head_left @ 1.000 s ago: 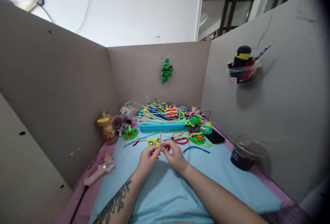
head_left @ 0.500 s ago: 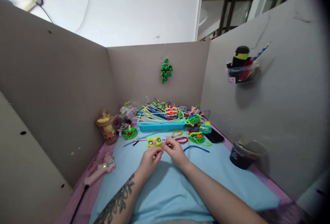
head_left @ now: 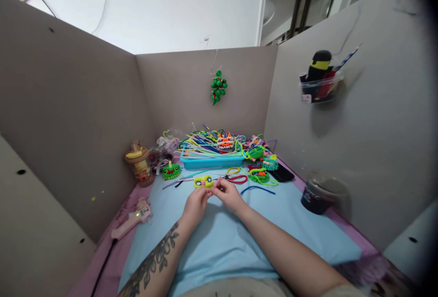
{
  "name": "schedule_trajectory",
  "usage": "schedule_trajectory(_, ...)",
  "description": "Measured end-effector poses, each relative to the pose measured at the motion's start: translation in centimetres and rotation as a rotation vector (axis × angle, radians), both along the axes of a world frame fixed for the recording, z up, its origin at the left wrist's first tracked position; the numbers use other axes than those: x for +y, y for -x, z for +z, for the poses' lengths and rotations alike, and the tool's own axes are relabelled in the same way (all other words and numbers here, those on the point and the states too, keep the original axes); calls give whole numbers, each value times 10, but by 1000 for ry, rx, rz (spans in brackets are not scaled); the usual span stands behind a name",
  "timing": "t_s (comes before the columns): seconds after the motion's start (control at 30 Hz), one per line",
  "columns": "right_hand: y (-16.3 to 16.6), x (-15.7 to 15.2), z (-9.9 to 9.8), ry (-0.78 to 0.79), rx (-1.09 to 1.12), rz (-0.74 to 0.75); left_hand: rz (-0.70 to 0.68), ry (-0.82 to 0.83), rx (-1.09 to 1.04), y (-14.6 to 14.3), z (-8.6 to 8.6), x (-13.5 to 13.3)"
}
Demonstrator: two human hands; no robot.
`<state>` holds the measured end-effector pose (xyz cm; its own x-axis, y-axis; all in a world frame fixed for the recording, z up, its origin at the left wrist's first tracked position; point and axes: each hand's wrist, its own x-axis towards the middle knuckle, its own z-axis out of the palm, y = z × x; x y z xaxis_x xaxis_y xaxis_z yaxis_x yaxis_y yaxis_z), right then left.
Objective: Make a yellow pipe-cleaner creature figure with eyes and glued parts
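Observation:
My left hand and my right hand meet fingertip to fingertip above the light blue cloth. Both are closed in a pinch. A small pink bit shows at the right fingertips, too small to name; what sits in the left fingers is hidden. Just beyond the left hand lies a yellow fuzzy pipe-cleaner face with two round eyes and a pink nose. Red-handled scissors rest behind the right hand. A dark blue pipe cleaner curves to the right of them.
A blue tray full of pipe cleaners stands at the back. Green pipe-cleaner faces lie around it. A pink glue gun and a lidded cup are left; a phone and dark tub right.
The whole view has shifted slightly, with things sitting a little higher and further left. Both hands stay pinched together, their fingertips having moved slightly closer.

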<state>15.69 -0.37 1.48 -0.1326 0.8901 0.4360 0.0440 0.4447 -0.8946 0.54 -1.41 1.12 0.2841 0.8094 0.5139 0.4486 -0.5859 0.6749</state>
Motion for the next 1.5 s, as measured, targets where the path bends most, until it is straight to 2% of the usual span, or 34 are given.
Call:
schedule_trajectory(0.23, -1, 4, -9, 282, 89, 228, 22, -136, 48, 3, -4, 2)
schedule_trajectory(0.43, -1, 7, -8, 457, 169, 229, 68, -242, 143, 4, -4, 3)
schedule_trajectory(0.63, 4, 4, -9, 515, 264, 236, 100, -173, 162, 1, -1, 0)
schedule_trajectory(0.8, 7, 3, -9, 426, 213, 186, 115, 2, 41, 1, -6, 1)
schedule_trajectory(0.9, 6, 4, -9, 400, 198, 179, 129, 35, 29, 0, -7, 1)
schedule_trajectory(1.17, 2, 6, -11, 585, 339, 283, 115, -11, 70, 2, -3, 2)
schedule_trajectory(1.27, 2, 8, -14, 493, 268, 245, 72, 94, 27, 4, -3, 6)
schedule_trajectory(1.5, 3, 8, -17, 23, -75, 25, -52, 528, -232, 3, -6, 12)
